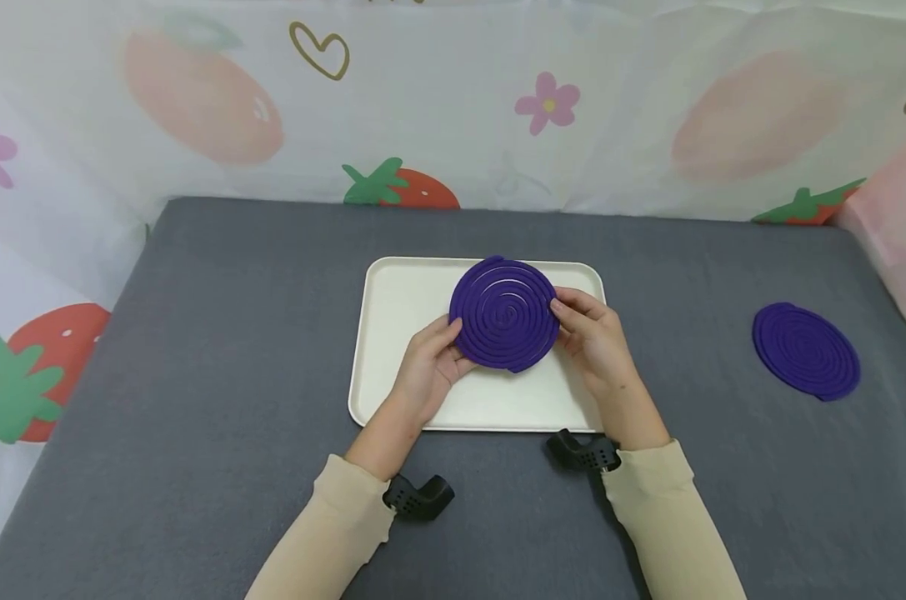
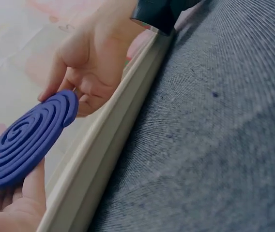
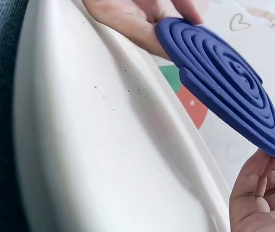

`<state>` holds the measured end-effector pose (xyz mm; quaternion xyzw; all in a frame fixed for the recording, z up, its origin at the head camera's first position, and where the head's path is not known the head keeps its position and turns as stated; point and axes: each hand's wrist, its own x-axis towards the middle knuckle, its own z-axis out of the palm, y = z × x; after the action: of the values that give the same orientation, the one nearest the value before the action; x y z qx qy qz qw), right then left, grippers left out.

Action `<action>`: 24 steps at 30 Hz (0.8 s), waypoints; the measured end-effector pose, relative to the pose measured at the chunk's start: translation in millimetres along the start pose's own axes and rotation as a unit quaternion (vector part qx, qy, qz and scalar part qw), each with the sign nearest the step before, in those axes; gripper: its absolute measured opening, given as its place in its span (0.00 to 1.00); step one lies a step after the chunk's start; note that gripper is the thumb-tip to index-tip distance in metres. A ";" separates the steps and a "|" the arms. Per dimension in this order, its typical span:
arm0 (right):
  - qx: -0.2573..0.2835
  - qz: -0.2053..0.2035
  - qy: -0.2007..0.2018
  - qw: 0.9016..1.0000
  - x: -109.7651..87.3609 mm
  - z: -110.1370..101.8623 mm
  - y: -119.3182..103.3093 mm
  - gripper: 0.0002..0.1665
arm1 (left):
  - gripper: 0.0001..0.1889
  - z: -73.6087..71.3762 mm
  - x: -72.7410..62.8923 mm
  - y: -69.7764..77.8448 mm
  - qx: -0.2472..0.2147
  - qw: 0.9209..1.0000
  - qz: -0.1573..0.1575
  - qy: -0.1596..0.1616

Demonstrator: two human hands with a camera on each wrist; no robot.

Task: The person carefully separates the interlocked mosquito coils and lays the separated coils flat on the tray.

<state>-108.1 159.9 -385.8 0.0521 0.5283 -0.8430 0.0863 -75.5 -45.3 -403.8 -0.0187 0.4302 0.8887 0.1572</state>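
Observation:
A purple spiral coaster (image 1: 505, 312) is held up by both hands over a cream rectangular tray (image 1: 392, 383). My left hand (image 1: 428, 367) pinches its lower left edge, thumb on the upper face and fingers beneath. At the right edge, my right hand (image 1: 591, 333) grips it the same way. Both wrist views show the coaster (image 2: 31, 140) tilted and raised above the tray (image 3: 103, 135), with small dark specks on the tray's surface. The coils of the coaster (image 3: 220, 82) sit closely wound, with a loose outer end showing on the rim.
Another purple spiral coaster (image 1: 807, 351) lies flat on the grey cloth-covered table (image 1: 235, 375), to the right of the tray. Behind the table hangs a white curtain (image 1: 437, 92) printed with fruit, flowers and hearts. Black wrist mounts (image 1: 418, 497) sit on both forearms, over beige sleeves.

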 end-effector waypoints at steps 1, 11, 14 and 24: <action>0.000 -0.001 0.003 1.000 0.4 0.2 -0.1 0.20 | 0.22 0.0 0.5 0.6 -0.002 1.000 0.006 0.006; -0.005 -0.005 0.003 1.000 1.1 1.9 0.3 0.21 | 0.21 0.3 2.7 2.9 -0.038 0.999 0.007 0.024; -0.012 -0.005 0.003 1.000 0.9 2.1 1.1 0.21 | 0.21 0.0 1.9 3.2 -0.045 0.999 0.005 0.018; -0.026 -0.016 0.022 0.999 -0.4 3.5 4.7 0.17 | 0.22 -2.2 0.8 1.8 -0.055 0.998 0.007 -0.001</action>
<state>-106.7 154.8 -388.3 0.0604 0.5527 -0.8289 0.0624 -77.0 -47.9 -403.9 -0.0236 0.3806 0.9122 0.1501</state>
